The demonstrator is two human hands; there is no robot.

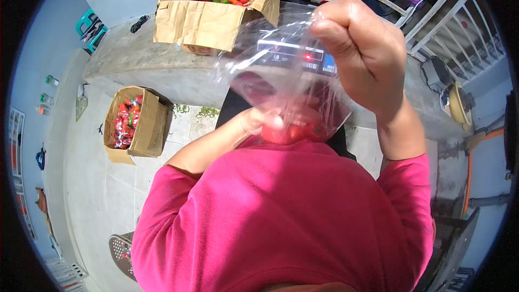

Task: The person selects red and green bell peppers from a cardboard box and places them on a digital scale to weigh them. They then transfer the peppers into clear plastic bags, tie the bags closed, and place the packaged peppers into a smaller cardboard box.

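Note:
A clear plastic bag (227,67) is stretched up in front of my chest. My right hand (359,48) pinches its top edge between thumb and fingers, raised high on the right. Lower down, red peppers (286,133) lie in the bottom of the bag, close against my shirt. My left hand (265,121) is wrapped at the bag's lower part beside the peppers, its fingers partly blurred by the shiny plastic. Through the film shows a dark scale (265,47) with a lit red display, on the ledge ahead.
A large cardboard box (194,24) with red and green peppers stands on the concrete ledge (121,57). On the floor at left, another cardboard box (148,130) holds bagged red peppers. Green scraps (208,112) lie nearby. White railings (454,27) rise at the far right.

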